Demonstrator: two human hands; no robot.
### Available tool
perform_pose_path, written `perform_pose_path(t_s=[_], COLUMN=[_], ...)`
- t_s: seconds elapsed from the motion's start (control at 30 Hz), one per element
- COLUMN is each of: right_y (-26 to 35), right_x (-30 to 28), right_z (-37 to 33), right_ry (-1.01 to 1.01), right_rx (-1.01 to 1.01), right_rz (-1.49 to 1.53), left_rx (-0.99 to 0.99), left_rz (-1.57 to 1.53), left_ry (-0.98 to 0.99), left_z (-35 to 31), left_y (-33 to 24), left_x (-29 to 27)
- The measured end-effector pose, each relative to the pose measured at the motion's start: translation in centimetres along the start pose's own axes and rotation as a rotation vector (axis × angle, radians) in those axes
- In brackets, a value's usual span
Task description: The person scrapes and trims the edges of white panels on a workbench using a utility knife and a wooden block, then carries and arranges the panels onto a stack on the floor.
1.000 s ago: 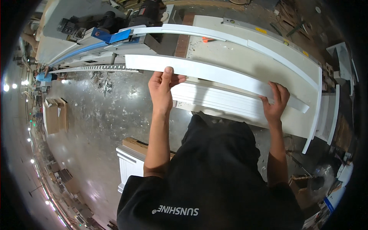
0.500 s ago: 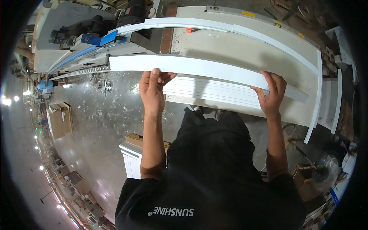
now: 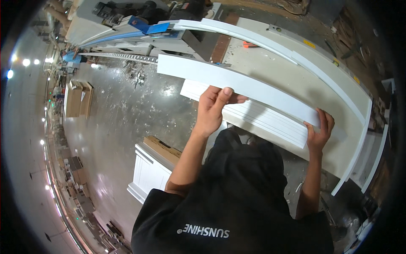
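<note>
A long, flat white strip (image 3: pixel 249 86) is held up over the workbench in both my hands, its right end lower in view than its left. My left hand (image 3: pixel 212 109) grips the near edge around the middle, thumb on top and fingers underneath. At the right end my right hand (image 3: pixel 319 132) pinches the strip between thumb and fingers. Beneath it, several white grooved pieces (image 3: pixel 264 120) lie side by side along the bench's near side, partly covered by the strip and my left hand.
The pale bench (image 3: pixel 338 146) has thin white strips (image 3: pixel 334 91) along its far and right sides. A spirit level (image 3: pixel 311 42) and an orange-handled tool (image 3: pixel 249 44) lie toward the back. A machine with a blue part (image 3: pixel 157 28) stands left; white panels (image 3: pixel 148 173) are stacked lower left.
My view has turned, so the bench and machine sit further right and tilt down to the right. The strip slants with them, still in both hands.
</note>
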State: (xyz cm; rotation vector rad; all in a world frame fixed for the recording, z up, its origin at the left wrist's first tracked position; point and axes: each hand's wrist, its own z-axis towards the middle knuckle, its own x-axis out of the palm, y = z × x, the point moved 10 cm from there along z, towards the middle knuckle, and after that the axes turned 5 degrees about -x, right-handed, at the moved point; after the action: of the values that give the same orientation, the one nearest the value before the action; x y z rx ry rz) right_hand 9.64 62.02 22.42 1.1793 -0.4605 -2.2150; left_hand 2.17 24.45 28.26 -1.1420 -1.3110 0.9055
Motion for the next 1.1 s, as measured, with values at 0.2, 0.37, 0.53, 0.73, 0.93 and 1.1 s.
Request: perform_pose_path(t_s=[0.2,0.37,0.53,0.73,0.93,1.1], right_y=[-0.1,-0.8,-1.1,-0.8,-4.5,-6.0], right_x=[0.9,1.7,3.5,7.6,16.3,21.4], right_z=[0.5,0.2,0.5,1.4,-1.4,-3.2], right_ry=[-0.01,-0.028,0.011,0.195,0.611,0.727], right_rx=[0.01,0.018,0.03,0.054,0.072,0.132], right_rz=[-0.043,-0.01,-0.007,-0.08,-0.07,-0.049], left_rx=[0.144,0.213,0.156,0.033,-0.18,-0.058], left_rz=[-0.047,0.025,0.025,0.014,0.041,0.588], left_ry=[-0.159,-0.246,-0.233,-0.266,-0.494,-0.516], left_z=[0.1,0.8,1.6,3.9,8.1,10.6], left_y=[-1.6,-5.1,-4.3,-0.5,11.5,16.5], left_x=[-4.8,-7.7,-9.0,-12.8,-23.4,-33.8])
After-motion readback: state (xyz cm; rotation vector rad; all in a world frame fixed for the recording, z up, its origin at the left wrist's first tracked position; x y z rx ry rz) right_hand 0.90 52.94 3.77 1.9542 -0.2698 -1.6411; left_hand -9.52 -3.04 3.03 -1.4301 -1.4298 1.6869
